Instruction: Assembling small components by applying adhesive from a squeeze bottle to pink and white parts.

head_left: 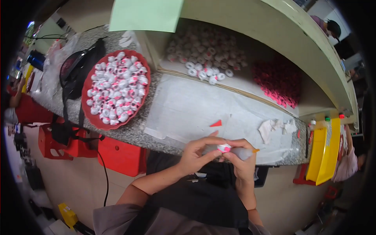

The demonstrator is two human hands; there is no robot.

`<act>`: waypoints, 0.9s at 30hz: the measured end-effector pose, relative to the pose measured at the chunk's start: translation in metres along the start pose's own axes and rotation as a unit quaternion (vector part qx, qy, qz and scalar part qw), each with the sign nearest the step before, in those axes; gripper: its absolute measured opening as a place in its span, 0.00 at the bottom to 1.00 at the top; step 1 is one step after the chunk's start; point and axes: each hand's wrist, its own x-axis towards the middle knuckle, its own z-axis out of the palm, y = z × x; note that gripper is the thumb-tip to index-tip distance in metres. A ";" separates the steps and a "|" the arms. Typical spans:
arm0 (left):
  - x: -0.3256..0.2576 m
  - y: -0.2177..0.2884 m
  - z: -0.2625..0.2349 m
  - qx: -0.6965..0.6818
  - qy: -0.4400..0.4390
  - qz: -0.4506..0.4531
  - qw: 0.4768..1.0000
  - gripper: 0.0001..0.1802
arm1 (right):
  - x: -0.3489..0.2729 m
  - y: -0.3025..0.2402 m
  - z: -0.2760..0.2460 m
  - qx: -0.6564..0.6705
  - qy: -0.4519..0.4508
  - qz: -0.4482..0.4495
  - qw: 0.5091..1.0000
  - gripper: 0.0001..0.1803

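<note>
My left hand (197,152) and my right hand (239,158) meet at the near edge of a speckled stone counter (135,133). Between their fingertips sits a small white bead-like piece with pink markings (224,147), pinched by my left hand. My right hand grips a grey squeeze bottle with an orange tip (246,152), which lies against the piece. A red round tray (89,115) heaped with similar white-and-pink pieces stands to the left on the counter.
A clear plastic sheet (188,105) covers the counter, with a red scrap (216,123) and a crumpled white cloth (274,127) on it. The shelf behind holds plain white pieces (205,53) and pink ones (279,80). A yellow bin (323,154) stands right, a black bag (78,70) left.
</note>
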 end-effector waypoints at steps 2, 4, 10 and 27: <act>0.000 0.000 -0.002 -0.028 -0.036 0.003 0.999 0.14 | -0.007 -0.006 0.001 -0.011 0.012 -0.003 1.000 0.15; 0.001 -0.003 -0.001 -0.034 -0.076 0.025 0.996 0.13 | -0.012 -0.008 0.003 -0.001 0.017 -0.030 0.999 0.13; -0.011 0.004 0.001 -0.002 -0.045 0.070 0.997 0.11 | -0.020 -0.002 0.015 0.026 -0.008 -0.070 0.997 0.12; -0.016 0.025 -0.026 0.205 0.007 0.119 0.972 0.13 | -0.006 0.016 0.038 0.107 -0.011 0.008 0.994 0.16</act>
